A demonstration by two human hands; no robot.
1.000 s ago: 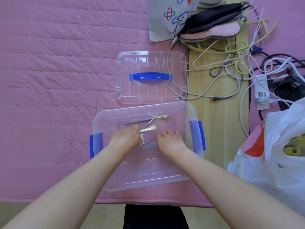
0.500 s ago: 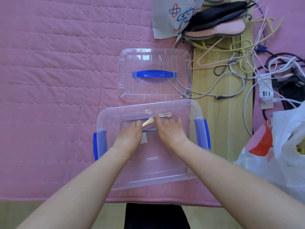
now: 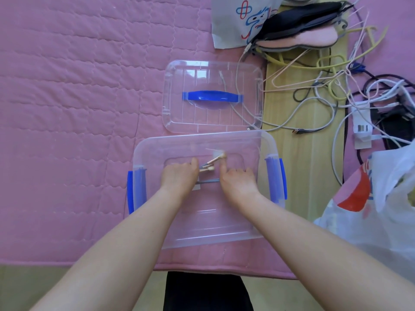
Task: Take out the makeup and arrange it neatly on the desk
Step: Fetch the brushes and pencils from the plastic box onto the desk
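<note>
Both my forearms reach forward and down into the clear storage box [image 3: 202,230] with blue side latches, which sits on the pink quilted mat [image 3: 74,108] close in front of me. My left hand [image 3: 179,179] is inside the box, on its floor, knuckles up, with my fingers curled under; they seem to close round the handles of the makeup brushes [image 3: 211,163], though the hand hides the contact, so I cannot tell exactly how they pinch. My right hand [image 3: 238,181] lies just beside it, also inside the box, fingers bent loosely downward with the tips against the box floor; I cannot see anything held in it. Between my two hands the brushes stick out toward the far side: two pale tufted heads on rose-gold ferrules, one above the other, angled up and to the right. Nearer me, a thin grey stick [image 3: 207,181] lies flat across the gap between my hands on the box floor. Just beyond the box, touching its far rim, the clear lid [image 3: 213,70] with a blue handle lies flat, partly on the mat and partly over the edge of the wooden table [image 3: 298,176] strip to the right. A tangle of cables [image 3: 325,102] spreads over that wood, a white plastic bag [image 3: 370,221] sits at the right, and farther off lie a printed bag [image 3: 231,21] and a dark and pink slipper [image 3: 303,25].
</note>
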